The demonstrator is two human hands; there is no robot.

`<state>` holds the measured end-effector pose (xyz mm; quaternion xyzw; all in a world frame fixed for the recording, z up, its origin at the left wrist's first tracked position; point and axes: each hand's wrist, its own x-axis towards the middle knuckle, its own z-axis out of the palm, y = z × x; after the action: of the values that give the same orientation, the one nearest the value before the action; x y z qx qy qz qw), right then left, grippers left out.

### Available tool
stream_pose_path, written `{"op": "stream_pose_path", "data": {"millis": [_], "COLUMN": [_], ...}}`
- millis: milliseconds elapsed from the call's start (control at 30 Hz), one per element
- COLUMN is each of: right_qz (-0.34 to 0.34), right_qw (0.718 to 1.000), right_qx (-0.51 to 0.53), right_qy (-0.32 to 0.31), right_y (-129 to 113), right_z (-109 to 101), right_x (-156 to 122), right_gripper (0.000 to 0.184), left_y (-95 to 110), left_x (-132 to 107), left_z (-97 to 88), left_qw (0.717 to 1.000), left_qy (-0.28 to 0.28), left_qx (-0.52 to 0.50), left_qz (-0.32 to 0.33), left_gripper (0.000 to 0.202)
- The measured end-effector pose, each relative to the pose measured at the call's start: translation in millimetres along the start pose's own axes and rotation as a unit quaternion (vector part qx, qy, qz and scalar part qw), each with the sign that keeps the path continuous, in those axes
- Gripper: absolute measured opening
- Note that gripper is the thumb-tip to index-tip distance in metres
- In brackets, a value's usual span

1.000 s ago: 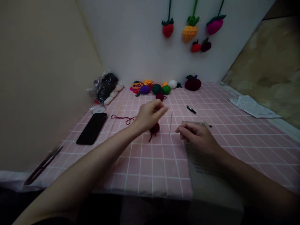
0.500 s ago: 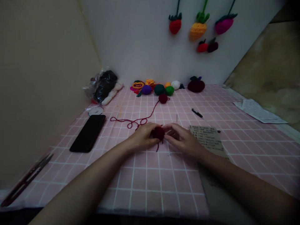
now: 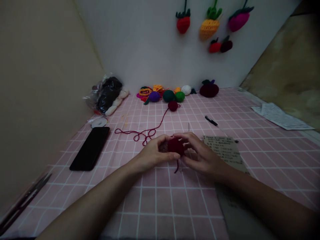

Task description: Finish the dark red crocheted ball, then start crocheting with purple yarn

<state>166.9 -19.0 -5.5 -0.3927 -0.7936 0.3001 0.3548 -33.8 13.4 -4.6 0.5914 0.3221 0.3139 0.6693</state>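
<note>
Between my two hands is a small dark red crochet piece (image 3: 175, 146), round in outline, with a short yarn tail hanging from its lower edge. My left hand (image 3: 156, 151) holds it from the left, thumb laid across its front. The fingers of my right hand (image 3: 198, 151) curl around its right side and top. Dark red yarn (image 3: 143, 133) runs in loose loops over the cloth from behind my left hand to a dark red yarn ball (image 3: 172, 106). A thin upright-looking needle or hook (image 3: 189, 126) lies just beyond my right hand.
On the left are a black phone (image 3: 90, 148), scissors (image 3: 27, 200) and a plastic bag of yarn (image 3: 110, 95). A handwritten cardboard sheet (image 3: 222, 151) lies under my right forearm, a pen (image 3: 211, 120) beyond it. Several yarn balls (image 3: 169, 96) line the wall; papers (image 3: 282, 116) are at right.
Both hands have come slightly nearer with the crochet piece, which now shows more of its round face. My left thumb has moved across its front. The view has shifted a little.
</note>
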Motion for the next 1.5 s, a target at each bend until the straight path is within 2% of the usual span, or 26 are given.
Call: {"op": "stream_pose_path", "data": {"millis": [200, 467, 667, 1000, 1233, 1400, 1500], "right_qz": [-0.047, -0.136, -0.164, -0.210, -0.221, -0.212, -0.167], "right_qw": [0.998, 0.986, 0.978, 0.954, 0.956, 0.960, 0.976], "right_qx": [-0.029, -0.088, -0.127, -0.204, -0.177, -0.170, -0.128], "right_qy": [0.024, 0.048, 0.033, 0.062, 0.078, 0.063, 0.052], "right_y": [-1, 6, 3, -3, -6, -3, -4], "right_z": [2, 1, -2, -1, -1, 0, -1], "right_x": [0, -2, -5, -7, -6, -5, -4], "right_gripper": [0.050, 0.056, 0.056, 0.037, 0.062, 0.058, 0.053], "left_y": [3, 6, 10, 17, 16, 14, 16], "left_x": [-4, -5, -10, -17, -18, -15, -15], "left_z": [4.9, 2.9, 2.1, 4.9, 2.5, 4.9, 7.3], "left_qw": [0.999, 1.000, 0.998, 0.979, 0.982, 0.991, 0.999], "left_qy": [-0.008, -0.016, -0.008, -0.001, 0.004, 0.012, -0.009], "left_qx": [-0.039, -0.022, 0.062, 0.189, 0.165, 0.109, 0.034], "left_qz": [-0.006, -0.005, 0.022, 0.076, 0.094, 0.072, 0.034], "left_gripper": [0.043, 0.041, 0.044, 0.040, 0.045, 0.045, 0.041]}}
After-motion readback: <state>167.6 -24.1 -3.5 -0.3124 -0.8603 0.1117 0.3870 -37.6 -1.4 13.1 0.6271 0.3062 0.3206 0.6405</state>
